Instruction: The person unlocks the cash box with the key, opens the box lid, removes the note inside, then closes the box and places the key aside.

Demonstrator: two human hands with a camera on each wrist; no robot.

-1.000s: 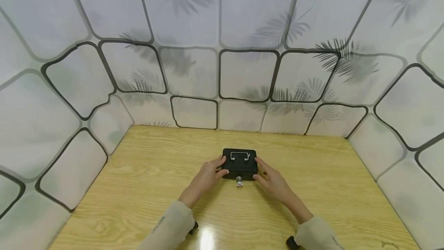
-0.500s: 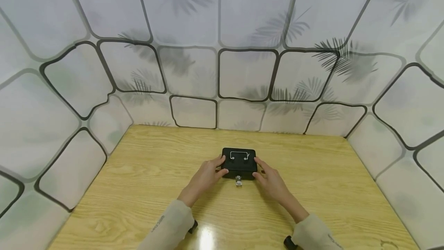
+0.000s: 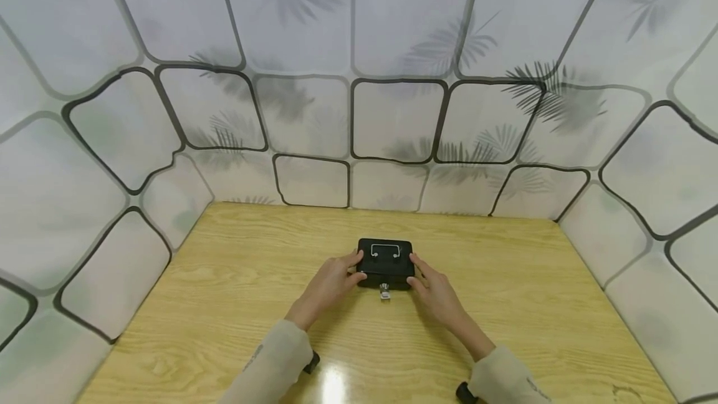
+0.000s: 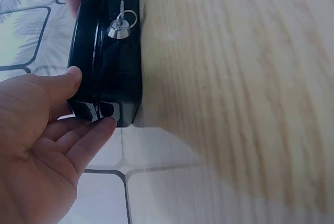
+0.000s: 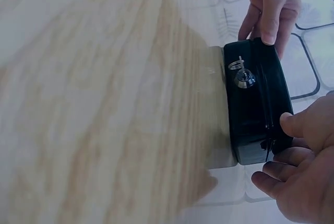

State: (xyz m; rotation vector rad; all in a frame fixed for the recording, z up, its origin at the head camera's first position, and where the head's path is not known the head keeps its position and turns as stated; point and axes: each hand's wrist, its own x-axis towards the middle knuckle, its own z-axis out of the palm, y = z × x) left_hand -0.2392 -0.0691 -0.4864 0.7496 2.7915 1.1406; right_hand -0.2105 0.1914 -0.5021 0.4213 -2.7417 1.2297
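A small black cash box (image 3: pixel 384 265) with a wire handle (image 3: pixel 385 250) folded on its lid sits on the wooden table. From its front juts a silver lock (image 5: pixel 243 78); a key on a ring (image 4: pixel 124 19) is in it. My left hand (image 3: pixel 328 283) grips the box's left end, with the thumb on the front lid edge and fingers at the side. At the opposite end, my right hand (image 3: pixel 439 293) holds it the same way, thumb in front and fingers along the side. The lid is down. The box's back is hidden.
The pale wood-grain table (image 3: pixel 269 248) stretches around the box on all sides. Fabric walls (image 3: pixel 314 117) with dark outlines and leaf prints enclose it at the back, left and right. A light glare (image 3: pixel 333 385) shows near the front.
The head view has drifted very slightly. Both hands keep their places on the cash box, and the box stays where it was on the table.
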